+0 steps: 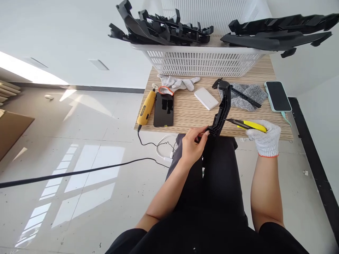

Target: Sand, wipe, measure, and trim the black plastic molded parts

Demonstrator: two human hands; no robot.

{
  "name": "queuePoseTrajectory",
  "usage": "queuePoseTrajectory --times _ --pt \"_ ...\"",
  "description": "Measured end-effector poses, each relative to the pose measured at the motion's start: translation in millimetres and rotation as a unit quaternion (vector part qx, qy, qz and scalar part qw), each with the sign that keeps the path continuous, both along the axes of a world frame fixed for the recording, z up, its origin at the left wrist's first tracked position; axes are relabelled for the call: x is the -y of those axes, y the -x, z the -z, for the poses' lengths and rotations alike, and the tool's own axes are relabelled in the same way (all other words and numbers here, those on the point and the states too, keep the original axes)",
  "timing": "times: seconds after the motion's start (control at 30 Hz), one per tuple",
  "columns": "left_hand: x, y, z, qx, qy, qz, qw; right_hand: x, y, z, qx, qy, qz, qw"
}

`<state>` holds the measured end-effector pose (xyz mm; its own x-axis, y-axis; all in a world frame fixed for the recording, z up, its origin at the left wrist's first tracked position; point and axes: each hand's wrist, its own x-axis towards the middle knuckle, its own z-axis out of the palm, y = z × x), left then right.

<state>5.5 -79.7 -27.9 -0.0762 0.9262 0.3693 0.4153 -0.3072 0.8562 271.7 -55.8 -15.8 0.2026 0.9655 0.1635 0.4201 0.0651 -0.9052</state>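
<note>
My bare left hand (194,143) pinches the lower part of a long black plastic part (223,106), which leans up over the table's front edge. In my right hand (267,137), which wears a white knit glove with an orange hem, is a yellow utility knife (251,125). Its dark blade end points left, close to the edge of the black part; whether it touches cannot be made out. Behind the part lie a grey knit glove (245,95) and a black caliper (246,96) resting across it.
A white basket (196,60) at the back holds several black plastic parts (164,31). On the table (185,114) lie a yellow corded rotary tool (146,107), a black phone (163,110), a white glove (180,83), a white slab (206,98) and a charging phone (277,96).
</note>
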Motion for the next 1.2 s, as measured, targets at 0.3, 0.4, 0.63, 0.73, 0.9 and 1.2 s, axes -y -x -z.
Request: queuePoseTrajectory --times 0.3,0.4,0.63,0.73,0.9,1.2 --pt "4.0 12.3 -4.5 -0.074 0.027 0.115 0.990 -0.8 4.1 -5.3 -0.072 0.009 0.036 0.997" --pt "3.2 11.7 -4.8 -0.152 0.023 0.153 0.976 -0.4 5.6 -6.9 -0.134 -0.002 0.034 0.990" --pt "2.5 6.4 1.7 -0.188 -0.016 0.112 0.976 -0.6 2.3 -4.5 -0.181 -0.024 0.022 0.983" --pt "3.4 4.3 2.5 -0.188 0.006 0.080 0.979 0.1 3.7 -5.4 -0.209 -0.055 -0.006 0.976" --pt "3.9 -1.1 -0.2 -0.172 0.059 0.041 0.983 5.1 22.8 -8.8 -0.119 0.024 -0.069 0.990" --pt "6.0 -2.6 -5.9 -0.144 0.098 0.012 0.985 6.4 24.4 -4.6 0.001 0.007 -0.005 1.000"
